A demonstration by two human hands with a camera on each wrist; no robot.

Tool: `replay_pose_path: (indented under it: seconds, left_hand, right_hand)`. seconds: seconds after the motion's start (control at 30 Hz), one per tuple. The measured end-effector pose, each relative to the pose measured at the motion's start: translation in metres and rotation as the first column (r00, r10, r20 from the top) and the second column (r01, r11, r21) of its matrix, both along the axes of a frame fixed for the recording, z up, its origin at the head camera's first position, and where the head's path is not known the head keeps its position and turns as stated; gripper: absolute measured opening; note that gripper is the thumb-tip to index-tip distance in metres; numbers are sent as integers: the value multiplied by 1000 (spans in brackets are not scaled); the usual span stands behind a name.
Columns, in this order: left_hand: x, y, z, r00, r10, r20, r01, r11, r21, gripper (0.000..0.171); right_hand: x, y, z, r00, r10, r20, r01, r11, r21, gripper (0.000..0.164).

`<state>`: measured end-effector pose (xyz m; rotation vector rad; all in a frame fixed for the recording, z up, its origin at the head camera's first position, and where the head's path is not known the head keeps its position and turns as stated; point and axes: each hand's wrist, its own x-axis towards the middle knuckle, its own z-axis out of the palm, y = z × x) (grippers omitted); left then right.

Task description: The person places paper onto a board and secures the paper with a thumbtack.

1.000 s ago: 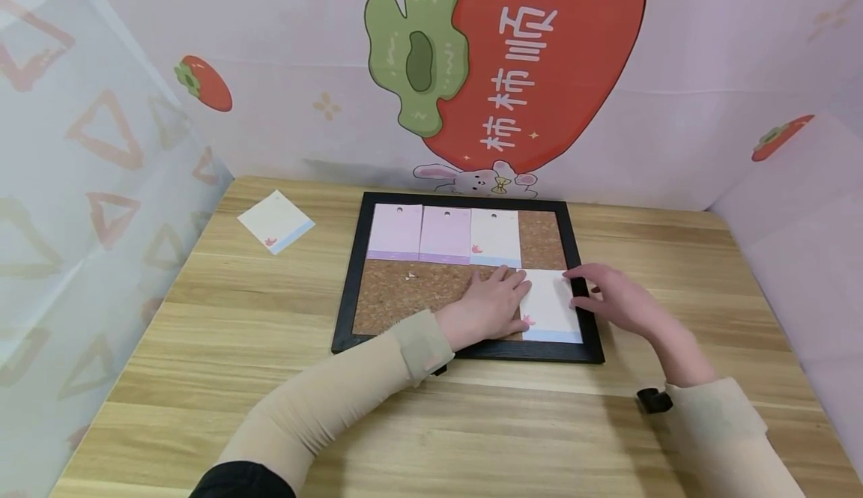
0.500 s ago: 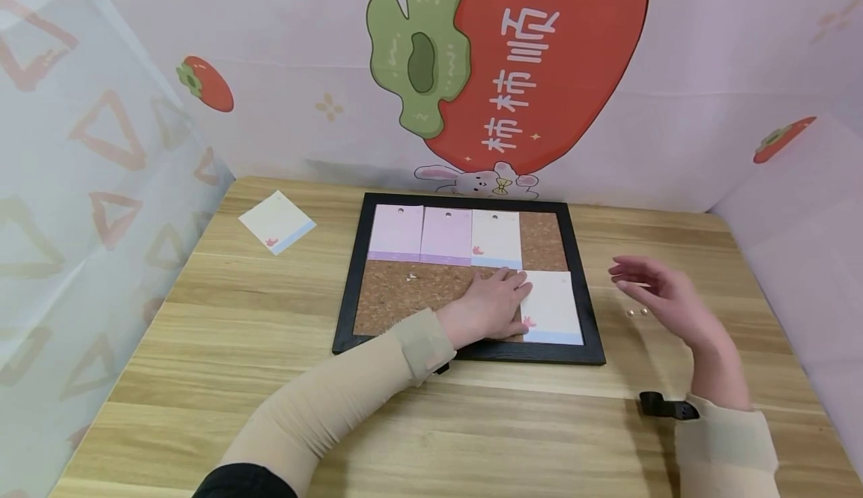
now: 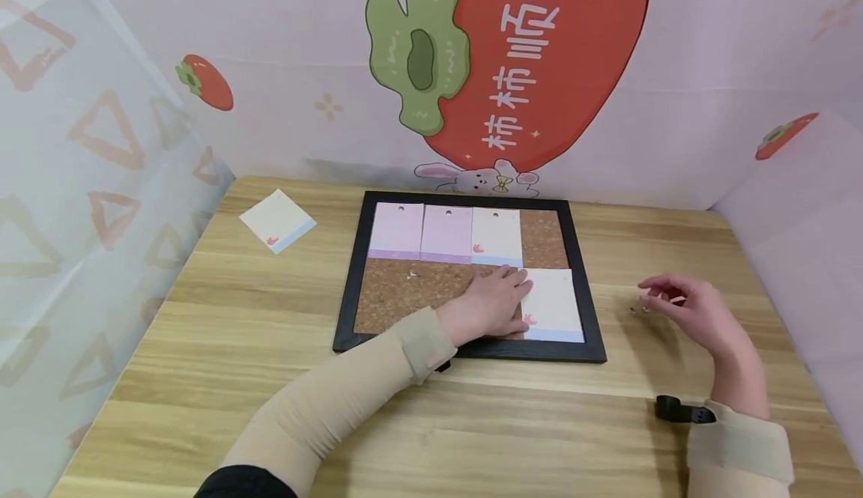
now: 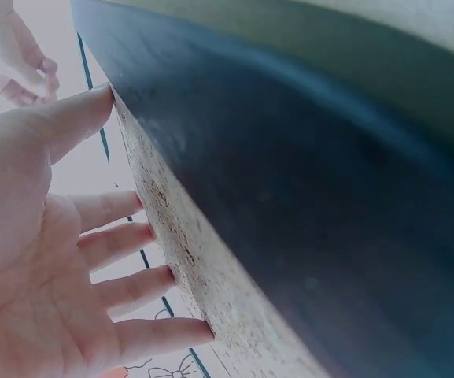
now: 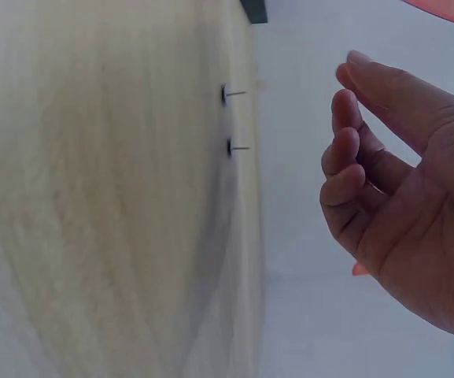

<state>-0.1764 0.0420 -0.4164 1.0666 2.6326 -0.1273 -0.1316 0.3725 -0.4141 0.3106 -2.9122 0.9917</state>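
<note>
Head view: the spread left hand [image 3: 488, 307] touches a card [image 3: 554, 299]; toward three o'clock, two upright pins [image 3: 632, 310] point upward near the empty, loosely curled right hand [image 3: 697, 314].

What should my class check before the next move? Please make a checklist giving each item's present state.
1. Lower right white card inside the black frame: ok.
2. Left hand on that card: ok, fingers rest at its left edge.
3. That card pinned: not ok, no pin head shows at its top.
4. Two pins near the right hand: ok, on the table, points up.
5. Pin in the right hand: not ok, none shows there.
6. Gap to the upper white card: cannot tell.
</note>
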Motion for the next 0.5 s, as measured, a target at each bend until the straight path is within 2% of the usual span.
replay_pose_path:
  seconds: [0.2, 0.5]
  left_hand:
    - [-1, 0, 1, 1000, 8, 10, -8, 1000, 13, 72]
    - [0, 0, 2, 1000, 5, 13, -5, 1000, -8, 72]
  right_hand:
    - [-2, 6, -9, 999, 29, 33, -32, 992, 121, 12]
    - [-1, 5, -10, 997, 4, 71, -15, 987, 160, 13]
